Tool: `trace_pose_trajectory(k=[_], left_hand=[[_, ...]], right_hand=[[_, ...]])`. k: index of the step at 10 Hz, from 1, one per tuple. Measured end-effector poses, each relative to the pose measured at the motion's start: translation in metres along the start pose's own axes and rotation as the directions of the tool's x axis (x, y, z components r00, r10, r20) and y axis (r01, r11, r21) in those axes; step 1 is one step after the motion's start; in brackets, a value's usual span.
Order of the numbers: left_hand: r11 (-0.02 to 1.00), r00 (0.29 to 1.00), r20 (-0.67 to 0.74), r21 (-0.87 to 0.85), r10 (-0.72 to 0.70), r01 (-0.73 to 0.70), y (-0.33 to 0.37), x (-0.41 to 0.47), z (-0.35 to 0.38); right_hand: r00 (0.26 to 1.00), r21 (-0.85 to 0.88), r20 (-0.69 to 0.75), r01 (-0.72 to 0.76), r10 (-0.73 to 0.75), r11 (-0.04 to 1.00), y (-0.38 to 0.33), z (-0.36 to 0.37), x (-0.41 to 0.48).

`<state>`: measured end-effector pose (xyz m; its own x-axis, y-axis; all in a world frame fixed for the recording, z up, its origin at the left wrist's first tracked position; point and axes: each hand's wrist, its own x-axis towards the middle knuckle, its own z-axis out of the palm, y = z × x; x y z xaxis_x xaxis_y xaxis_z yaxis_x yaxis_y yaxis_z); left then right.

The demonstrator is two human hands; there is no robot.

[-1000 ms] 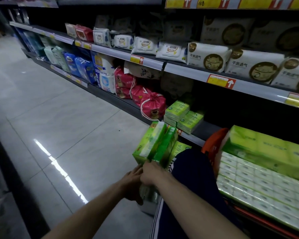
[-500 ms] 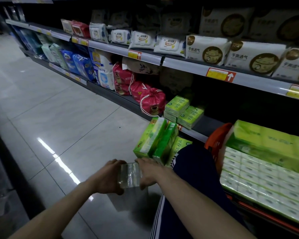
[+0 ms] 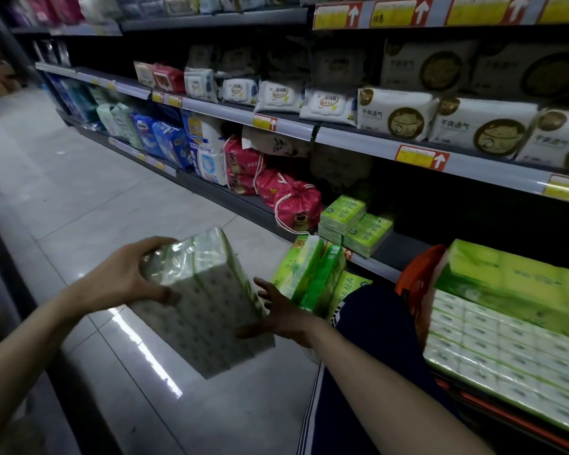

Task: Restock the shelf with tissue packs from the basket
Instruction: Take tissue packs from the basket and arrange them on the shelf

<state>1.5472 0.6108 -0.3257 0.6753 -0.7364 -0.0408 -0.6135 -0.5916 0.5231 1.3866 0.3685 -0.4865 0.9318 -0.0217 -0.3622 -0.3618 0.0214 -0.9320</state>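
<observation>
Our left hand [image 3: 125, 280] curled round the top end of the wrapped tissue pack [image 3: 207, 303], now raised and tilted over the floor [image 3: 79, 198], where half a second before it sat low. Our right hand [image 3: 283, 313], fingers spread, steadied its side. We judged the bottom shelf [image 3: 398, 247] beside the basket [image 3: 414, 284] its next stop.

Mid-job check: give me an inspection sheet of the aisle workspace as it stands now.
Surface: glossy tiled floor; bottom shelf with dark room right of the shelved green packs.
Job's things: clear-wrapped tissue pack held over the floor; orange basket at right, piled with bundled tissue packs.
Clutter: leaning green packs by the knee.
Hands: left hand grips the pack's upper corner; right hand open, fingers spread at its lower right side.
Cables: nothing seen.
Surroundings: pink drawstring bags, wipes on the shelf above.
</observation>
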Motion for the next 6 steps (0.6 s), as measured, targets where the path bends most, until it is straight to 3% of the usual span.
trace_pose_trajectory(k=[2,3,4,5,6], left_hand=[[0.983,0.988,-0.153,-0.181,0.012,-0.039,0.029,-0.007,-0.073],[0.983,0.98,-0.179,-0.144,0.086,-0.113,0.043,-0.014,-0.092],[0.983,0.972,-0.16,-0.032,0.171,-0.178,0.063,-0.02,-0.102],[0.977,0.97,-0.12,0.055,0.21,-0.204,0.087,-0.017,-0.106],[0.974,0.974,-0.116,0.142,0.193,-0.176,0.106,-0.005,-0.105]], right_hand=[[1.0,0.253,0.017,0.012,-0.017,0.967,-0.012,-0.003,-0.002],[0.989,0.474,0.146,-0.038,-0.036,0.88,-0.019,-0.013,-0.011],[0.96,0.676,0.216,-0.017,-0.176,0.737,-0.038,-0.022,-0.022],[0.973,0.776,0.155,-0.012,-0.173,0.631,-0.051,-0.029,-0.033],[0.985,0.755,-0.019,0.127,-0.172,0.643,-0.068,-0.04,-0.061]])
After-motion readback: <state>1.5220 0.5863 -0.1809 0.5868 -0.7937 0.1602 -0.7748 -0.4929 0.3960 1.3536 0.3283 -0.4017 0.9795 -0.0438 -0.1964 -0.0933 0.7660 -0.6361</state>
